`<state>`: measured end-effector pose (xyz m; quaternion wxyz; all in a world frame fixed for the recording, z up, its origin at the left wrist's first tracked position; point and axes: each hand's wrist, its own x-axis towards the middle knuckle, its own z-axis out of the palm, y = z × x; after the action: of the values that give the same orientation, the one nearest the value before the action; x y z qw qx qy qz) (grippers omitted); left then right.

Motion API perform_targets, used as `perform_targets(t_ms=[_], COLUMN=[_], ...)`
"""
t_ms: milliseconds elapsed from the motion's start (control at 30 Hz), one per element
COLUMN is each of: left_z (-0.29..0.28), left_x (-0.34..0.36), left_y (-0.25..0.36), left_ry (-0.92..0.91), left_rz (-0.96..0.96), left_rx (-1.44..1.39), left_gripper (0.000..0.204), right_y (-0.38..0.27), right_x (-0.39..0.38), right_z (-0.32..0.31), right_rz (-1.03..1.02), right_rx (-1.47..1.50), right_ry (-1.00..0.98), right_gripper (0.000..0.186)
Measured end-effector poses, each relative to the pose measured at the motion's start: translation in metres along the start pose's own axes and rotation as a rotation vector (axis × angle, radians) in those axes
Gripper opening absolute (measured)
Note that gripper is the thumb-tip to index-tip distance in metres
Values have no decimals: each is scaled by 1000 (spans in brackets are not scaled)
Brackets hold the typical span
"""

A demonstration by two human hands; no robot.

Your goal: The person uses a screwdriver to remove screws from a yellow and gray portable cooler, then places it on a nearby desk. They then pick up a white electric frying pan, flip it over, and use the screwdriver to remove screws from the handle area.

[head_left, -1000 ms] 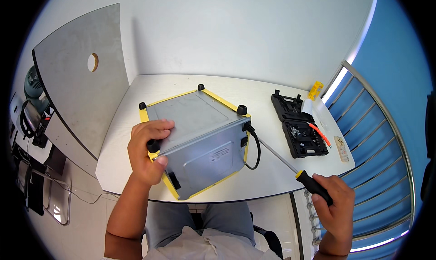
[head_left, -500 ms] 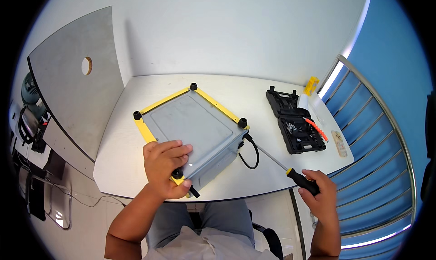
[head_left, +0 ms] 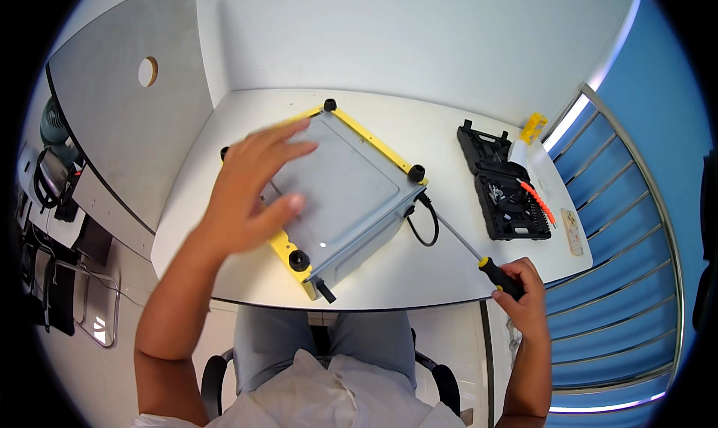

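White walls (head_left: 389, 39) stood behind a pale table (head_left: 254, 114), with a grey partition (head_left: 112, 140) pierced by a round hole on the left and a curved metal railing (head_left: 628, 139) before a blue wall (head_left: 651, 121) on the right. Beyond the partition were a green fan (head_left: 54, 123) and a metal kettle (head_left: 52, 175).

Near the middle of the table sat a box-shaped metal appliance (head_left: 344, 181), set at an angle, its grey panel edged with yellow strips and its black feet (head_left: 299, 260) pointing upward. From its right side a black power cord (head_left: 437, 233) looped down.

Over the left part of the panel, the left hand (head_left: 248, 192) was open, fingers spread and thumb apart, gripping nothing; whether it touched the metal could not be told. To the right of the appliance, the right hand (head_left: 527, 297) was closed around the black-and-yellow handle of a long screwdriver (head_left: 493, 273), whose shaft slanted toward the cord; its tip was hard to make out. Farther right lay an open black tool case (head_left: 502, 211), with an orange-red flexible shaft (head_left: 537, 202) resting across it and a yellow plastic piece (head_left: 533, 127) near its far end.
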<state>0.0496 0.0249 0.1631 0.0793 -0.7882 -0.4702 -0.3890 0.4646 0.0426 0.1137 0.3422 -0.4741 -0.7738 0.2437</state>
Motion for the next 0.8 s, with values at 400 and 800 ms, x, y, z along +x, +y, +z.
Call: perform_targets(t_ms=[400,800], left_z=[15,15], left_x=[14,13], left_y=[-4,-6], left_ry=[-430,-420], left_rz=[-232,-208], left_rx=[161,139], left_gripper=[70,66], right_y=[-13,-13], right_x=[-5,9], right_z=[12,5], right_rz=[112,436], right_rx=[-83,258], right_ry=[129,41], right_gripper=[36,16])
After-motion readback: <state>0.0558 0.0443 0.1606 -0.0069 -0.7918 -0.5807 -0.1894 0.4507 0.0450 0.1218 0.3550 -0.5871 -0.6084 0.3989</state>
